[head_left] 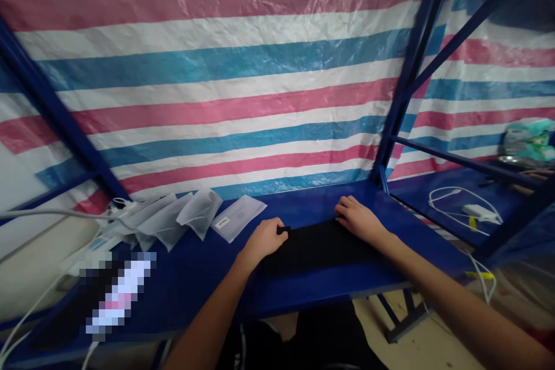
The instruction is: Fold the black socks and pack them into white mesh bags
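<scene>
A flat black cloth-like piece (318,248) lies on the blue tabletop (199,277) in front of me. My left hand (265,238) is at its left end, thumb and fingers closed on a small black part (284,230) there. My right hand (353,217) rests at the piece's far right edge with its fingers curled; whatever they hold, if anything, is hidden. Several frosted plastic pouches (167,219) lie left of my left hand, and a flat one with a label (239,218) is closest to it.
A pixelated bright object (121,295) with a white cable lies at the left. Blue metal posts (401,87) stand at both sides, before a striped plastic sheet (243,104). On the right surface are a white cable and adapter (480,213) and a green-and-white package (529,140).
</scene>
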`<state>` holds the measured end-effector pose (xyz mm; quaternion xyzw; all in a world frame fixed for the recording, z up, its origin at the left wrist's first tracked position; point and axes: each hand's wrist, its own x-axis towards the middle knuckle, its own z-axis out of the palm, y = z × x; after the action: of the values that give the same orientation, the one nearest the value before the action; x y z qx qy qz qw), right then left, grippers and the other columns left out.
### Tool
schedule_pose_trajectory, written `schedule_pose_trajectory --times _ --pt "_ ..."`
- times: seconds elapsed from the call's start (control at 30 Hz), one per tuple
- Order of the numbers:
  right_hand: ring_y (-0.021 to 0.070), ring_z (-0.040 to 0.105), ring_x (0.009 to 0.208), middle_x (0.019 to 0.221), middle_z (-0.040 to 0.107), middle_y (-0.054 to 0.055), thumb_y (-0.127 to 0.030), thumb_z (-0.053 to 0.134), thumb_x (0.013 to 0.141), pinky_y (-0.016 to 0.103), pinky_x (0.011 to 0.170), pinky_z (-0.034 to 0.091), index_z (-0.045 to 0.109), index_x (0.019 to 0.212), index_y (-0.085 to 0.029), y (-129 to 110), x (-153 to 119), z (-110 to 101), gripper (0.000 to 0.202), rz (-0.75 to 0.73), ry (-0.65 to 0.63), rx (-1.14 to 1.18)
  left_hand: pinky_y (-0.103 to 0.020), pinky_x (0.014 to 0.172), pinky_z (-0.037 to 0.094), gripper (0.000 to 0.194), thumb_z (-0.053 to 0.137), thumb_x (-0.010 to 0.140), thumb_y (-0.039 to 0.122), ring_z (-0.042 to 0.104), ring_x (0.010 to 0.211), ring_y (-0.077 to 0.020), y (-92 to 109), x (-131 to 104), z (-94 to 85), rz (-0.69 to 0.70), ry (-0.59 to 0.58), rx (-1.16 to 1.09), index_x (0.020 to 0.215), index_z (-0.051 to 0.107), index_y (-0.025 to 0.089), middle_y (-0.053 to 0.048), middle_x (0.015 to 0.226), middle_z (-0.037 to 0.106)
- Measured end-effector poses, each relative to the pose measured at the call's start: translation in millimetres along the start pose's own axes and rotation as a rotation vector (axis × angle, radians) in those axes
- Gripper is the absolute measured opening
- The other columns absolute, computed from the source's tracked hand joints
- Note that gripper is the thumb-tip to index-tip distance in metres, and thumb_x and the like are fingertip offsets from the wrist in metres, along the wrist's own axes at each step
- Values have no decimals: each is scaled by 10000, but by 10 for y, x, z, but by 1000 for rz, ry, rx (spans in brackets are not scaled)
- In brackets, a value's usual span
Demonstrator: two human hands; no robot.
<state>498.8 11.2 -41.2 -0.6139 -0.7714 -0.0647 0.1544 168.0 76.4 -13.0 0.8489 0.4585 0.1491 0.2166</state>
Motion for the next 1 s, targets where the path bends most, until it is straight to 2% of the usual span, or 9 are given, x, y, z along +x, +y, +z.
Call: schedule_pose_trajectory --times 0.13,0.27,0.4,0.53,0.6,0.73,0.83,0.9,1.0 --pt "258 703 914 1068 700 122 -168 486 1058 344 801 514 696 1065 -184 -376 12 100 211 94 -111 -148 -310 772 502 164 745 823 235 739 929 -246 -13 -162 52 -36 -12 -31 969 671 232 -45 1001 776" --pt "336 708 1051 1104 723 185 -423 522 1092 393 910 530 724 1146 -162 -659 119 166 335 112 -78 -132 -309 707 516 253 831 805 360 716 821 -230 109 -518 121 -52 -95 -148 916 648 227 -22 899 745" --pt "362 661 1268 1295 725 205 -617 520 1069 472 1128 484 690 1362 -156 -824 226 271 572 -67 -51 137 -450 1079 517 176 763 910 259 623 1303 -286 269 -968 280 271 207 -178 1061 673 256 -94 1346 684" --pt "380 334 1606 1699 391 221 -648 514 1063 562 1309 277 533 1584 -136 -1042 204 411 730 -261 -120 306 -529 1251 378 509 818 906 417 550 1418 -312 301 -1347 447 566 56 -26 1358 628 281 -94 1456 650" --pt "382 213 1648 1756 254 212 -676 532 1046 587 1334 195 472 1633 -148 -1160 152 454 791 -301 -130 339 -555 1270 343 674 801 914 320 561 1415 -316 251 -1460 537 627 0 85 1519 509 267 -101 1490 637" --pt "367 163 1661 1770 213 186 -713 570 1013 579 1349 147 440 1656 -184 -1356 29 498 842 -357 -120 433 -528 1226 391 547 652 926 93 647 1294 -283 181 -1563 648 675 73 97 1435 555 270 -72 1344 725" --pt "357 221 1650 1744 318 168 -668 587 1022 580 1348 160 457 1646 -200 -1413 -6 506 791 -386 -142 594 -476 1144 485 431 604 946 130 699 1187 -265 264 -1534 568 622 176 -80 1347 577 288 -70 1240 753" --pt "343 406 1577 1654 497 139 -663 551 1041 562 1311 291 521 1600 -240 -1355 32 459 702 -345 -173 826 -434 1061 545 395 572 1007 211 707 1201 -262 364 -1418 425 479 236 -199 1390 534 299 -84 1286 741" --pt "307 710 1242 1321 757 108 -703 337 1093 495 1110 530 667 1430 -248 -1110 180 286 655 -86 -95 1206 -419 1042 555 412 544 1071 358 696 1258 -273 465 -1054 154 279 247 -319 1472 468 303 -100 1366 712"
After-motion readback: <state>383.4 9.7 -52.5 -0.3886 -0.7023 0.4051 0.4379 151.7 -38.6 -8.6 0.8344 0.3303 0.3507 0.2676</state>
